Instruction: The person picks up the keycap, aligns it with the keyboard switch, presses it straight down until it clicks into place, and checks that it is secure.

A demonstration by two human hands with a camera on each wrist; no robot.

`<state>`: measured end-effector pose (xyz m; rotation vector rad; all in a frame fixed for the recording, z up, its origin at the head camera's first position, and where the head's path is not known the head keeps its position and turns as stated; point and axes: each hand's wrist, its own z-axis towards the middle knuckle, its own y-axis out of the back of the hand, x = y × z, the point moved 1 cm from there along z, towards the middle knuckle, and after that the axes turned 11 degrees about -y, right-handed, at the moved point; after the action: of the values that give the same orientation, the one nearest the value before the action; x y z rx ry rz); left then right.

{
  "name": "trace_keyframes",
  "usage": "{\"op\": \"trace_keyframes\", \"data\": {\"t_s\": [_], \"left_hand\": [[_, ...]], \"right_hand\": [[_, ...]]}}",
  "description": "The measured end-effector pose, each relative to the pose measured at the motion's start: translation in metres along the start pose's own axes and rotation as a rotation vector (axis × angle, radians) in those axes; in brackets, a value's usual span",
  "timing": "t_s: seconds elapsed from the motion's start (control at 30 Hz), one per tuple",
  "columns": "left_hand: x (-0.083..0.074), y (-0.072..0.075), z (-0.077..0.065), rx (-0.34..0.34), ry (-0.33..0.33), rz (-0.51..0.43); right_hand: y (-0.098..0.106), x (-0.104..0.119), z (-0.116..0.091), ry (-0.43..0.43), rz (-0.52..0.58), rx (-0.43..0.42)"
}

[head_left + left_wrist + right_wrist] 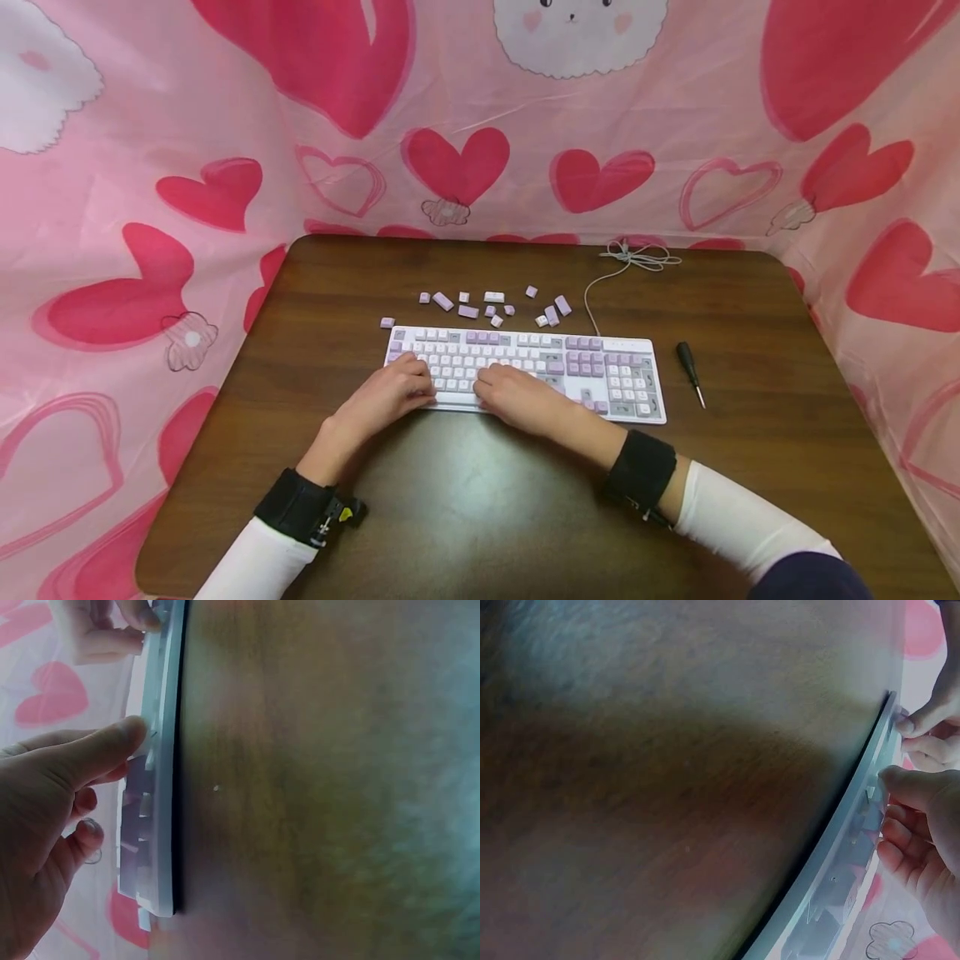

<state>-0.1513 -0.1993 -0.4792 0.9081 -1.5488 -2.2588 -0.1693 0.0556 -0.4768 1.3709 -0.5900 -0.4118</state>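
A white, grey and lilac keyboard [594,387] lies on the wooden table. My left hand [401,383] is at its front left, thumb and fingertips at the left part of the long white space bar [456,399]. To its right, my right hand [517,398] pinches the bar from the other side, fingers bent over the keys. In the left wrist view my left thumb [124,739] reaches the keyboard's front edge, the other fingers curled behind it. The right wrist view shows my right thumb [904,782] at the same edge; both index fingertips are hidden.
Several loose lilac and white keycaps [468,312] lie scattered behind the keyboard. A bundled white cable [645,260] sits at the back and runs to the keyboard. Right of the keyboard is a black-handled screwdriver [686,358]. Pink heart-patterned cloth [457,162] hangs around the table.
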Motion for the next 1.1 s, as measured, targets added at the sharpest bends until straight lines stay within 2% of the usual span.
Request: {"op": "trace_keyframes", "data": {"t_s": [0.13, 0.23, 0.3, 0.4, 0.53, 0.67, 0.77, 0.83, 0.93, 1.1], "left_hand": [[-0.001, -0.002, -0.001, -0.014, 0.035, 0.013], [0.001, -0.005, -0.003, -0.046, 0.07, -0.023], [0.004, -0.007, -0.006, -0.091, 0.105, -0.059], [0.012, -0.007, -0.012, -0.214, 0.193, -0.115], [0.031, -0.004, -0.018, -0.43, 0.363, -0.17], [0.052, -0.006, -0.022, -0.549, 0.556, -0.174], [0.061, -0.011, -0.024, -0.564, 0.651, -0.159], [0.064, -0.014, -0.025, -0.557, 0.687, -0.159], [0.066, -0.015, -0.024, -0.515, 0.709, -0.175], [0.067, -0.012, -0.019, -0.46, 0.706, -0.195]], "right_hand": [[0.002, 0.001, -0.001, -0.009, -0.008, 0.009], [0.004, 0.001, -0.002, -0.003, -0.01, 0.015], [0.005, 0.001, -0.004, 0.006, -0.005, 0.015], [0.009, 0.0, -0.007, 0.017, 0.012, 0.005], [0.014, -0.004, -0.014, 0.019, 0.036, -0.039], [0.019, -0.01, -0.022, 0.016, 0.068, -0.073], [0.024, -0.017, -0.028, -0.008, 0.093, -0.073], [0.028, -0.022, -0.032, -0.035, 0.102, -0.073], [0.035, -0.033, -0.039, -0.076, 0.1, -0.08], [0.045, -0.049, -0.05, -0.159, 0.1, -0.076]]}}
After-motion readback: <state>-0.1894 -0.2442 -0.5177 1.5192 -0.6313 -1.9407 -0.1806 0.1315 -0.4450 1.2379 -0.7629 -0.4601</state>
